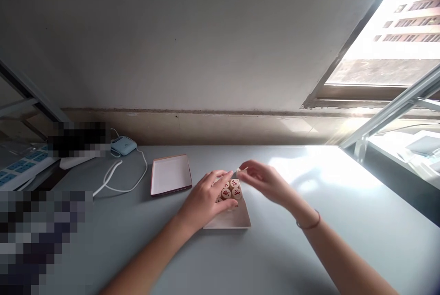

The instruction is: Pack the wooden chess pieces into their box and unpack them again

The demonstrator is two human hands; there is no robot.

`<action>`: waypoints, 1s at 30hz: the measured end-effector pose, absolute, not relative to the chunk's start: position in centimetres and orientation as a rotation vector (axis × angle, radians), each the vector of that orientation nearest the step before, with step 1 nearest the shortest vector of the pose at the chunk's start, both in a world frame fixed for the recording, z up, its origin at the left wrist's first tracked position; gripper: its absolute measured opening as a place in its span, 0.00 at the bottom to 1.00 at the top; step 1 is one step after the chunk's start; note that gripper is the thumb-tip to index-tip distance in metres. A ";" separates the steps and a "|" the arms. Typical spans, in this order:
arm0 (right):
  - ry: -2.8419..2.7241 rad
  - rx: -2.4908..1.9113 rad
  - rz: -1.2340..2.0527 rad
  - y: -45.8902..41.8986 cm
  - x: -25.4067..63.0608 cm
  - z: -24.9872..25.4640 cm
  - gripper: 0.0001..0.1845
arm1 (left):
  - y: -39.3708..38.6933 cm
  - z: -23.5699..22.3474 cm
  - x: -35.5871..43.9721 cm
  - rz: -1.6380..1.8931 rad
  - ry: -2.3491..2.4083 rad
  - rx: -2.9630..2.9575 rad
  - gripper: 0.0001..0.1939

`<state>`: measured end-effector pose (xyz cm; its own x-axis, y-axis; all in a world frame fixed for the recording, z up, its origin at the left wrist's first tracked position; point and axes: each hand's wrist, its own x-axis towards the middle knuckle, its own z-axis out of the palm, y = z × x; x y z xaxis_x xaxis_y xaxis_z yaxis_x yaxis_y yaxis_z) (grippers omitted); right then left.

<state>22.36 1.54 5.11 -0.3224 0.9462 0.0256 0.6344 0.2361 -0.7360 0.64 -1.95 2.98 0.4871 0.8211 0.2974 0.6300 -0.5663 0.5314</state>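
A shallow white box (pixel 240 216) stands on the table in front of me. Several round, pale Chinese chess pieces (pixel 226 193) with red characters lie in its far part. My left hand (pixel 208 196) rests over the left side of these pieces, its fingers spread and the thumb across the nearer ones. Some pieces are hidden under it. Just past the box's far right corner, my right hand (pixel 259 178) pinches one Chinese chess piece (pixel 238 172) between thumb and fingers. That piece is partly covered by the fingertips.
An open box lid (pixel 171 175), white inside, lies left of the box. Farther left are a white cable (pixel 132 189), a light blue device (pixel 124 145) and a power strip (pixel 25 164). A wall backs the table, with metal frames at both sides.
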 end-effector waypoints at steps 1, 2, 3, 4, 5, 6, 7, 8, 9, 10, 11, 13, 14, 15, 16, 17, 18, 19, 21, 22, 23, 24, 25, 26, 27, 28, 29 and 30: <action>-2.035 -1.369 0.947 0.6 22.0 5.0 0.19 | -1.9 3.3 1.3 0.772 1.195 2.358 0.27; -2.013 -1.319 0.996 -0.1 21.7 4.9 0.19 | -1.9 3.5 1.8 0.782 1.184 2.330 0.24; -1.985 -1.288 1.026 -0.7 21.5 4.7 0.18 | -1.9 3.6 2.3 0.793 1.177 2.305 0.21; -1.951 -1.267 1.047 -1.0 21.4 4.5 0.18 | -1.9 3.6 2.7 0.806 1.173 2.284 0.18; -1.919 -1.249 1.068 -1.2 21.3 4.3 0.18 | -1.9 3.6 2.9 0.824 1.171 2.265 0.16; -1.892 -1.230 1.095 -1.3 21.3 4.1 0.18 | -1.8 3.5 3.0 0.844 1.172 2.251 0.15; -1.868 -1.208 1.128 -1.2 21.4 3.9 0.18 | -1.8 3.4 3.0 0.859 1.180 2.239 0.15; -1.842 -1.191 1.161 -1.2 21.5 3.7 0.19 | -1.8 3.3 2.9 0.864 1.195 2.232 0.14; -1.808 -1.187 1.187 -1.1 21.6 3.6 0.19 | -1.9 3.2 2.7 0.857 1.220 2.228 0.14; -1.770 -1.202 1.202 -1.0 21.8 3.4 0.20 | -1.9 3.1 2.5 0.839 1.245 2.231 0.13; -1.733 -1.230 1.202 -0.9 21.9 3.2 0.21 | -1.9 3.0 2.2 0.823 1.265 2.238 0.12; -1.677 -1.294 1.164 -0.7 22.3 2.9 0.22 | -2.1 2.9 1.8 0.788 1.262 2.283 0.09; -1.665 -1.313 1.138 -0.7 22.4 2.7 0.23 | -2.2 2.9 1.8 0.773 1.237 2.320 0.08; -1.660 -1.320 1.115 -0.6 22.5 2.6 0.23 | -2.2 2.8 1.8 0.754 1.199 2.364 0.06; -1.660 -1.322 1.096 -0.5 22.6 2.5 0.23 | -2.3 2.7 1.9 0.727 1.154 2.415 0.05; -1.665 -1.323 1.082 -0.5 22.6 2.3 0.22 | -2.4 2.6 2.1 0.698 1.112 2.465 0.04; -1.676 -1.325 1.069 -0.5 22.6 2.2 0.22 | -2.5 2.4 2.3 0.667 1.077 2.512 0.02; -1.693 -1.328 1.052 -0.4 22.6 2.2 0.21 | -2.6 2.2 2.5 0.640 1.052 2.555 0.01; -1.745 -1.325 1.007 -0.5 22.7 2.1 0.19 | -2.6 1.7 2.9 0.586 1.016 2.639 0.03; -1.779 -1.324 0.982 -0.5 22.7 2.1 0.18 | -2.6 1.5 3.1 0.567 1.002 2.682 0.05; -1.820 -1.323 0.965 -0.6 22.8 2.2 0.16 | -2.6 1.3 3.2 0.554 0.993 2.724 0.06; -1.865 -1.322 0.960 -0.7 22.9 2.3 0.15 | -2.6 1.1 3.3 0.546 0.992 2.761 0.07; -1.915 -1.319 0.966 -0.8 23.0 2.4 0.13 | -2.5 1.0 3.3 0.547 1.000 2.788 0.08; -1.968 -1.314 0.976 -1.0 23.1 2.6 0.11 | -2.5 1.0 3.3 0.553 1.017 2.803 0.08; -2.023 -1.313 0.982 -1.2 23.2 2.8 0.10 | -2.4 1.1 3.1 0.561 1.043 2.804 0.07; -2.081 -1.314 0.976 -1.5 23.2 3.1 0.08 | -2.4 1.3 2.9 0.563 1.075 2.792 0.06; -2.141 -1.314 0.954 -1.7 23.2 3.3 0.07 | -2.3 1.6 2.5 0.559 1.112 2.771 0.05; -2.202 -1.314 0.918 -2.0 23.1 3.5 0.07 | -2.2 1.9 2.1 0.548 1.151 2.745 0.04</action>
